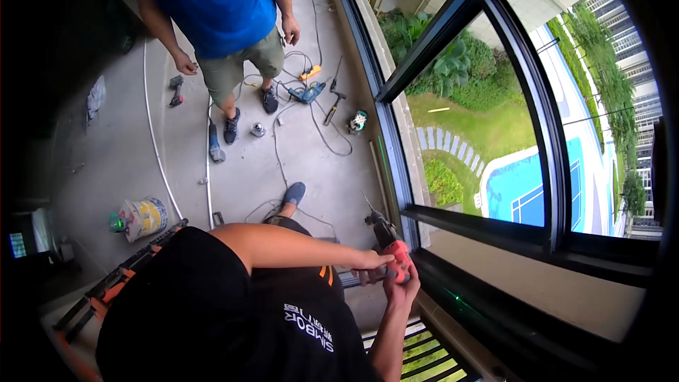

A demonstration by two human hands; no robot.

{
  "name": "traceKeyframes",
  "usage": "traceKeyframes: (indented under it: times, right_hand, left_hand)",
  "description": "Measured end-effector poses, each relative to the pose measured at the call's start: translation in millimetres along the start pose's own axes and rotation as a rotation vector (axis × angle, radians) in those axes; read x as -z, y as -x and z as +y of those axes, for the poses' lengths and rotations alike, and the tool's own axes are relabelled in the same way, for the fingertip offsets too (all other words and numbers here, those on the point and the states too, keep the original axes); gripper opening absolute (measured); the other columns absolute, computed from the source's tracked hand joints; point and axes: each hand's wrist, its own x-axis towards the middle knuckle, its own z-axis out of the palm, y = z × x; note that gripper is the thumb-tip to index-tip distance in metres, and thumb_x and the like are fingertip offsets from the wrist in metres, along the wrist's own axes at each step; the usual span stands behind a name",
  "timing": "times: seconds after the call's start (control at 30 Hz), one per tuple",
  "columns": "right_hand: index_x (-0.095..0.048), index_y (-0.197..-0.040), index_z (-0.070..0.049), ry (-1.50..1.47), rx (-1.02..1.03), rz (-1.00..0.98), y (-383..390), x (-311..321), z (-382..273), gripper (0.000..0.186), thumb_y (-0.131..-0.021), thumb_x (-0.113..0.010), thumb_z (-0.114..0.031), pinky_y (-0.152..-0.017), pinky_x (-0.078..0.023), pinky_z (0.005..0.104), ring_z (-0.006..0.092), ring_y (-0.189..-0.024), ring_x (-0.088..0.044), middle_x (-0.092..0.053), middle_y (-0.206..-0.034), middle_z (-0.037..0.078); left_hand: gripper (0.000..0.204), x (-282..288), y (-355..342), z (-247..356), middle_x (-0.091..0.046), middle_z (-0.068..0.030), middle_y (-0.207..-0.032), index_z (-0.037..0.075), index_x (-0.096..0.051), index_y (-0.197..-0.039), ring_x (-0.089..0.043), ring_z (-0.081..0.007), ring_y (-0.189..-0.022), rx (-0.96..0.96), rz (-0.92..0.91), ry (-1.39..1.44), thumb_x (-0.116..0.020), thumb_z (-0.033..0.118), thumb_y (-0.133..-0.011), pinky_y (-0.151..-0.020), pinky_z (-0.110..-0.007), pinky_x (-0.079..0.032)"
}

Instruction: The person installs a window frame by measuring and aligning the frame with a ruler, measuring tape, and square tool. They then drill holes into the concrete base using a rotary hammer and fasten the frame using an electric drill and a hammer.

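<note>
A red and black power drill (400,260) is held up beside the window frame, its thin bit angled away from me. My right hand (404,288) is wrapped round the back of the red body. My left hand (370,262) reaches across and grips the drill from its left side, its fingers partly hidden by the drill. The bit's tip is above the floor near the sill, and I cannot tell whether it touches anything. A small green light spot (457,298) shows on the dark lower frame.
A person in a blue shirt (205,7) stands ahead, hands empty. On the floor lie a blue drill (307,92), a hammer (334,102), an angle grinder (216,144), cords and an orange power strip (310,72). A paint bucket (145,218) and black-orange ladder (113,284) are left; window frames (488,223) right.
</note>
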Motion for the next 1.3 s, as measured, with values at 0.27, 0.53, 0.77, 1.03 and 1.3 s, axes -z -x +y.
traceKeyframes:
  times: [0.27,0.53,0.77,1.03,1.3]
  right_hand:
    - [-0.068,-0.106,-0.003,-0.276,-0.049,0.115,-107.8,79.1,-19.5,0.033,-0.106,-0.04,-0.019,-0.1,-0.063,0.0511,0.0317,-0.101,-0.076,-0.077,-0.106,0.016]
    - [-0.074,-0.125,-0.004,-0.408,-0.028,0.265,-191.8,119.4,-11.9,0.049,-0.112,-0.035,-0.031,-0.118,-0.05,0.0641,0.038,-0.126,-0.071,-0.078,-0.127,0.013]
    - [-0.072,-0.127,-0.003,-0.406,-0.016,0.123,-254.5,110.4,20.1,0.041,-0.109,-0.044,-0.026,-0.106,-0.061,0.0474,0.0296,-0.12,-0.073,-0.078,-0.126,0.012]
    - [-0.06,-0.141,0.003,-0.535,0.091,0.091,-269.9,62.2,45.6,0.046,-0.106,-0.042,-0.022,-0.112,-0.058,0.056,0.0407,-0.127,-0.07,-0.068,-0.138,0.022]
    - [-0.057,-0.145,0.008,-0.607,0.226,0.079,-302.1,39.8,73.7,0.052,-0.106,-0.04,-0.021,-0.112,-0.055,0.0659,0.047,-0.13,-0.066,-0.063,-0.146,0.027]
  left_hand:
    - [0.056,58.7,102.8,-5.6,-0.075,-0.0234,-0.091,0.003,-0.075,-0.1,-0.072,-0.0417,-0.091,-0.355,0.433,-0.862,-0.054,0.053,-0.111,-0.085,-0.051,-0.056]
    - [0.041,-2.5,102.4,51.9,-0.074,-0.0266,-0.096,0.0,-0.07,-0.099,-0.071,-0.05,-0.097,-0.39,0.461,-0.863,-0.056,0.037,-0.11,-0.089,-0.057,-0.055]
    - [0.033,-41.7,65.2,65.3,-0.073,-0.0301,-0.098,-0.002,-0.062,-0.106,-0.069,-0.0528,-0.1,-0.313,0.426,-0.915,-0.049,0.028,-0.112,-0.09,-0.061,-0.052]
    - [0.043,-8.0,60.8,78.3,-0.073,-0.0278,-0.107,-0.001,-0.063,-0.119,-0.069,-0.0477,-0.109,-0.253,0.364,-0.822,-0.044,0.037,-0.116,-0.095,-0.053,-0.05]
    - [0.044,34.1,62.7,90.9,-0.074,-0.0245,-0.11,0.002,-0.059,-0.121,-0.07,-0.0461,-0.11,-0.248,0.302,-0.695,-0.038,0.039,-0.117,-0.102,-0.055,-0.046]
